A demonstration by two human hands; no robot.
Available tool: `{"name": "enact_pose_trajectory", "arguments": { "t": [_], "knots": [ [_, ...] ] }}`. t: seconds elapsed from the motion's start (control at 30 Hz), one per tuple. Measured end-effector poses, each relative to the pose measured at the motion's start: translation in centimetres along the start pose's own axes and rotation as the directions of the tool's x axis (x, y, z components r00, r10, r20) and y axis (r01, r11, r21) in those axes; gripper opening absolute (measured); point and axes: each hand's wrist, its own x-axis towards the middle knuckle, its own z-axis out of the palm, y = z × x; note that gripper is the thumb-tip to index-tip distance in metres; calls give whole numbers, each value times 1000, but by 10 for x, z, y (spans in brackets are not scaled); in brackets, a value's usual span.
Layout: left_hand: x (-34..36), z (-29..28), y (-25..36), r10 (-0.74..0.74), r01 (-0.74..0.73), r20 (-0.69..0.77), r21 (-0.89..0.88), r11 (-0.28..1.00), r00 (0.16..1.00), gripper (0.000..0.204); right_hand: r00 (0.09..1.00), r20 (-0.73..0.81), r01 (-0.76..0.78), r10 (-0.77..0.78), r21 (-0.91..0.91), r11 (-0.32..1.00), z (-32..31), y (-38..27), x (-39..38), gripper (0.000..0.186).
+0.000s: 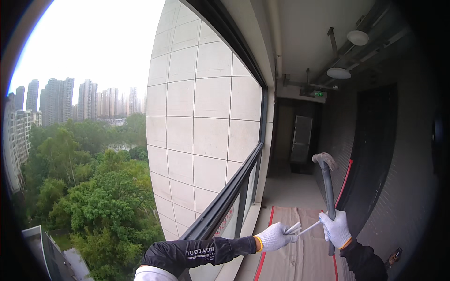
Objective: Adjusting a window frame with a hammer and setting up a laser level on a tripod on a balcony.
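Note:
My right hand [338, 230], in a white knit glove with an orange cuff, is closed round the dark handle of a hammer [328, 189]. The hammer stands nearly upright, its worn grey head at the top and the handle's end below my fist. To the left, my left hand [274, 237], gloved the same way, has its fingers closed about a thin pale rod [310, 228]. This rod slants up toward the right hand, and whether it touches those fingers I cannot tell. Its inner end is hidden by the left glove.
A dark window rail [220, 195] runs along my left, with trees [103, 187] far below outside. A beige cloth [293, 255] edged with red tape covers the corridor floor. On the right are a dark doorway [370, 140] and a tool-like object [393, 256] near the wall.

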Motion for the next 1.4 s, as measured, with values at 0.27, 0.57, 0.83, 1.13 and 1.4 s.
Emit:
{"name": "enact_pose_trajectory", "arguments": {
  "t": [0.27, 0.57, 0.83, 1.13, 1.4],
  "knots": [
    [48, -189, 60, 229, -388, -652, -107, 915, 723, 31, 974, 177, 55, -144, 429, 901, -23, -5, 139, 56],
    [7, -478, 223, 543, -447, -839, 505, 739, -50, 29, 951, 107, 233, -291, 370, 899, 10, -64, 198, 50],
    [4, -550, 298, 617, -121, -770, 636, 762, -160, 37, 907, 206, 312, -368, 259, 914, 33, -85, 182, 47],
    [2, -561, 287, 638, -43, -751, 652, 757, -171, 37, 901, 166, 361, -401, 225, 905, 47, -93, 176, 42],
    [-5, -539, 285, 693, -10, -703, 703, 711, -164, 36, 875, 133, 455, -466, 107, 884, 55, -114, 163, 41]
  ]
}}
